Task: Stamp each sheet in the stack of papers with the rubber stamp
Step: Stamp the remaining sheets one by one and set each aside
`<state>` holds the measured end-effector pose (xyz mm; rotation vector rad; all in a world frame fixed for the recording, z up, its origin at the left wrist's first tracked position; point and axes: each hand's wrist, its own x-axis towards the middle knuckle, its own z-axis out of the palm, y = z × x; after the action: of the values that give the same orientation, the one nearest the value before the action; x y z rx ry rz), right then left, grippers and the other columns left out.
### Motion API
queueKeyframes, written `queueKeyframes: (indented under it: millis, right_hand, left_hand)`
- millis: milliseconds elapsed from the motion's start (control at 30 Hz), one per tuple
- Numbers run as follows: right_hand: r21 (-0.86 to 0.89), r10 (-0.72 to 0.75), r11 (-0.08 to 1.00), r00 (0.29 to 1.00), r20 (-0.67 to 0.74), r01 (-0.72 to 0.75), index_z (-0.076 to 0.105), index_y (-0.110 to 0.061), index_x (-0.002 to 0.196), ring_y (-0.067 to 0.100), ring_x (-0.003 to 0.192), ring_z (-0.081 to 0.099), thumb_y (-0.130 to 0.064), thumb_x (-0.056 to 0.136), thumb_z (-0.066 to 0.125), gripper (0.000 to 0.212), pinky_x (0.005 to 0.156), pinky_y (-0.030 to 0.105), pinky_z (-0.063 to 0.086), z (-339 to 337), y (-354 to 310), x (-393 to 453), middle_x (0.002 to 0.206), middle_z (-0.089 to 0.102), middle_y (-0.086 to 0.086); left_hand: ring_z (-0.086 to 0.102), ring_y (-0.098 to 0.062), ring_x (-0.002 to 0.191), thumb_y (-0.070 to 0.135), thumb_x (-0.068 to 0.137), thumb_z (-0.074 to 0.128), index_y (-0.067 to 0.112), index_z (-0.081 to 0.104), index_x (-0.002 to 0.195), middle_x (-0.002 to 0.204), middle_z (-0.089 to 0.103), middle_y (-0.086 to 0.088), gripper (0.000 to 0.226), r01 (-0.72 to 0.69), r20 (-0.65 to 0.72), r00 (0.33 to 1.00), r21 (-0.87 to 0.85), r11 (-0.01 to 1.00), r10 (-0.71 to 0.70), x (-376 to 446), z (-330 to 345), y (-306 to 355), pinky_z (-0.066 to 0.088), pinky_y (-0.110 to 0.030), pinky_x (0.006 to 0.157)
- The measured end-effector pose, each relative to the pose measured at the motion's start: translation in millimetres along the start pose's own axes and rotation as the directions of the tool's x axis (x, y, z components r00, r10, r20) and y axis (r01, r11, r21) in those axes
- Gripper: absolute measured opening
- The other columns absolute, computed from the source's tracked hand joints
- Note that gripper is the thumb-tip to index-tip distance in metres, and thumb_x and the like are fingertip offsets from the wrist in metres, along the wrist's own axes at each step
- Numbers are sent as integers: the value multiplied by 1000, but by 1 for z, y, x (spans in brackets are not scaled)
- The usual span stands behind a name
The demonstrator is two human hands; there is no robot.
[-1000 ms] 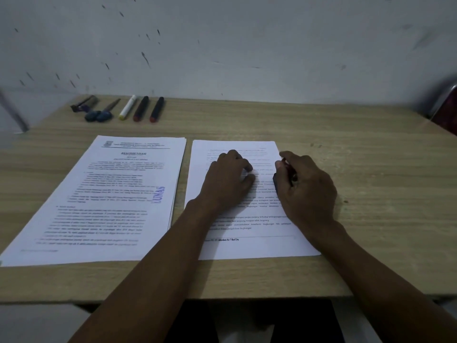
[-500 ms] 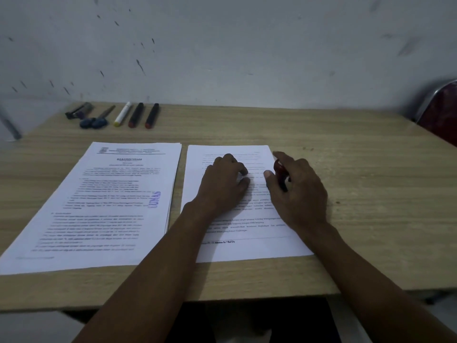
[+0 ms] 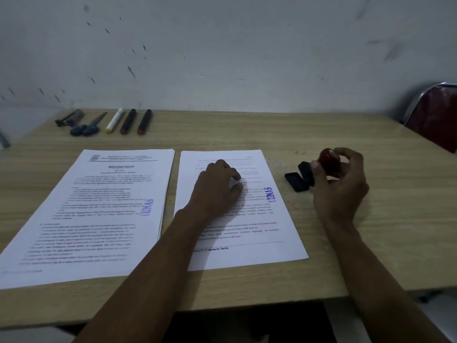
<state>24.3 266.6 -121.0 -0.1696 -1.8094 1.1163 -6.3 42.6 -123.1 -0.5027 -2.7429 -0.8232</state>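
Wooden desk (image 3: 247, 134) carries two lots of paper: a thick stack (image 3: 94, 214) on the person's left, its top page bearing a blue LUNAS mark (image 3: 147, 207), and a single sheet (image 3: 247, 243) in the middle with its own LUNAS print (image 3: 271, 194) near the right margin. The left hand (image 3: 217, 189) rests on that sheet, knuckles raised and fingers loosely bent, fingertips on the paper and curled round nothing. The right hand (image 3: 338, 184) is off the paper, above bare desk, its fingers and thumb curled round the red knob of the stamp (image 3: 329, 158), whose dark base tilts toward a small black pad (image 3: 295, 181) lying just beside the sheet's right edge; whether base and pad touch I cannot tell. I judge the step in hand to be re-inking, with the stamped sheet due to move on. To do it well, set the base flat on the pad rather than on one edge, so the whole word takes ink, and press lightly, since too much ink would probably blur the letters. The left hand should slide the sheet by its blank margin, clear of the fresh print, which may smear. Scissors (image 3: 86, 127), markers (image 3: 128, 121) and a chair (image 3: 435, 115) sit well apart from the work
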Motion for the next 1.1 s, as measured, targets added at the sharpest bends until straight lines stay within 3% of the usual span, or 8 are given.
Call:
queueKeyframes:
  millis: [133, 300, 367, 667, 867, 967, 1100]
  right_hand:
    - [-38, -16, 999, 998, 65, 19, 64, -16, 115, 9, 79, 65, -13, 78, 78, 39, 66, 26, 52, 5, 1, 0, 85, 65, -9]
    - [-42, -51, 997, 986, 160, 58, 67, -13, 116, -8, 81, 60, -6, 78, 78, 41, 67, 2, 41, 9, 1, -4, 90, 63, -14]
    - [-44, -50, 997, 981, 186, 59, 67, -12, 117, -17, 82, 57, -4, 78, 78, 41, 68, 1, 41, 10, 1, -5, 91, 62, -17]
    - [-104, -40, 993, 979, 199, 62, 67, -12, 118, 4, 82, 61, -6, 76, 79, 44, 72, -3, 36, 12, -2, -3, 92, 64, -10]
    - [-107, -12, 994, 971, 237, 38, 65, -11, 123, 5, 87, 61, 0, 77, 78, 49, 73, -4, 38, 14, -2, -3, 100, 70, -1]
    - [-128, -2, 991, 966, 258, 36, 63, -14, 127, 6, 91, 62, 1, 78, 75, 52, 79, 6, 47, 13, -4, -3, 109, 71, 5]
    - [-153, 6, 988, 967, 254, 34, 61, -16, 129, 12, 85, 65, 1, 76, 77, 58, 85, 37, 57, 13, -5, -4, 103, 72, 10]
  left_hand:
    - [52, -23, 109, 31, 88, 62, 17, 67, 105, 113, 58, -5, 23, -2, -2, 1000, -13, 1000, 2, -1, 0, 0, 43, -42, 94]
    - [51, -24, 110, 30, 88, 62, 16, 68, 106, 114, 58, -5, 23, 0, -2, 1000, -18, 1000, 0, -1, 0, 2, 43, -42, 94]
    - [51, -24, 110, 29, 88, 62, 15, 68, 106, 114, 58, -5, 23, 2, -4, 1000, -28, 1000, -2, -1, 0, 2, 43, -42, 94]
    - [51, -24, 110, 29, 89, 60, 15, 68, 108, 115, 57, -6, 24, -1, 3, 1000, -23, 1000, 1, -2, -1, 2, 43, -43, 94]
    - [51, -24, 110, 29, 89, 61, 16, 68, 106, 114, 58, -5, 23, -6, -5, 1000, -18, 1000, 6, -2, -1, 1, 43, -43, 93]
    - [52, -24, 110, 29, 89, 60, 16, 68, 106, 114, 58, -5, 23, -7, -3, 1000, -19, 1000, 7, -3, -1, 2, 43, -43, 93]
    - [52, -23, 109, 29, 88, 61, 16, 68, 105, 114, 58, -5, 22, -2, -4, 1000, -22, 1000, 2, -2, 0, 3, 43, -43, 94]
